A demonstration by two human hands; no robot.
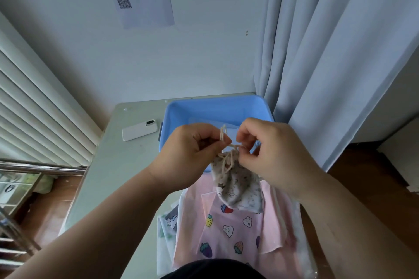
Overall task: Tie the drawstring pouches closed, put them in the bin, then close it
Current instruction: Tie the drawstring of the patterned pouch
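A small cream pouch (pixel 238 186) with a fine print hangs in the air over the table, its neck gathered by a beige drawstring (pixel 227 142). My left hand (pixel 188 152) pinches one loop of the cord on the left. My right hand (pixel 269 152) pinches the other strand on the right. Behind the hands stands the open blue bin (pixel 181 111), with something pale lying inside. A pink pouch (pixel 229 233) printed with strawberries and rabbits lies flat on the table under the held pouch.
A white phone (pixel 139 130) lies left of the bin on the pale table (pixel 108 165). More printed fabric (pixel 169 222) pokes out left of the pink pouch. A curtain (pixel 328 52) hangs at the right, window blinds at the left, a wall behind.
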